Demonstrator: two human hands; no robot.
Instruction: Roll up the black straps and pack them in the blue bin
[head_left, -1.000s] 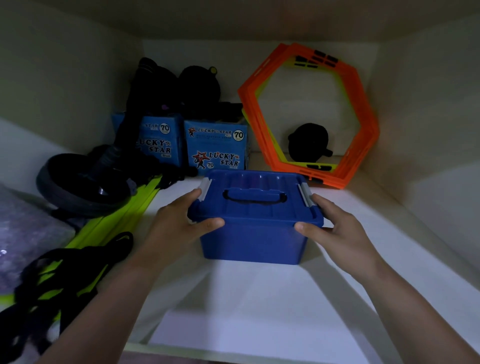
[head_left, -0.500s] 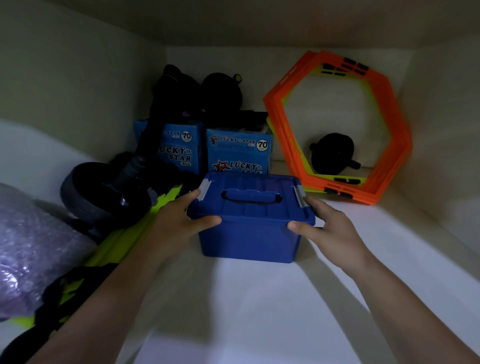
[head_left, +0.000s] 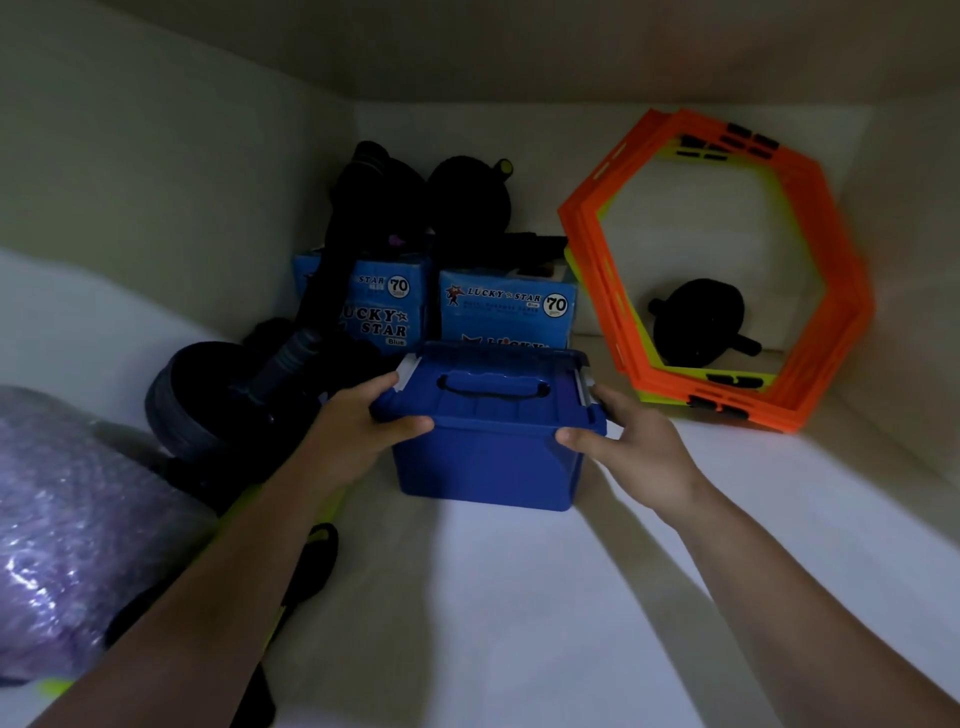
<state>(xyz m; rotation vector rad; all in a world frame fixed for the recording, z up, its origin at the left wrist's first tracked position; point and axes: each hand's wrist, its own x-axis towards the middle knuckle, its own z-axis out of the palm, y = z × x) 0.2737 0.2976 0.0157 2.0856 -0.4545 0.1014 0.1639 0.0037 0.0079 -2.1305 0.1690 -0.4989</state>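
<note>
Here, at the frame's centre, the blue bin (head_left: 488, 457) sits lidded on the white shelf (head_left: 519, 597). The left hand (head_left: 353, 436) and right hand (head_left: 631, 447) clasp its sides, fingers wrapped over the lid's rim. Black straps (head_left: 311, 566) lie at lower left.

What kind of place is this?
Probably a storage cupboard shelf for sports gear: walls close in on three sides, orange hexagon rings lean at the back, beside a black roller wheel and paper boxes.
</note>
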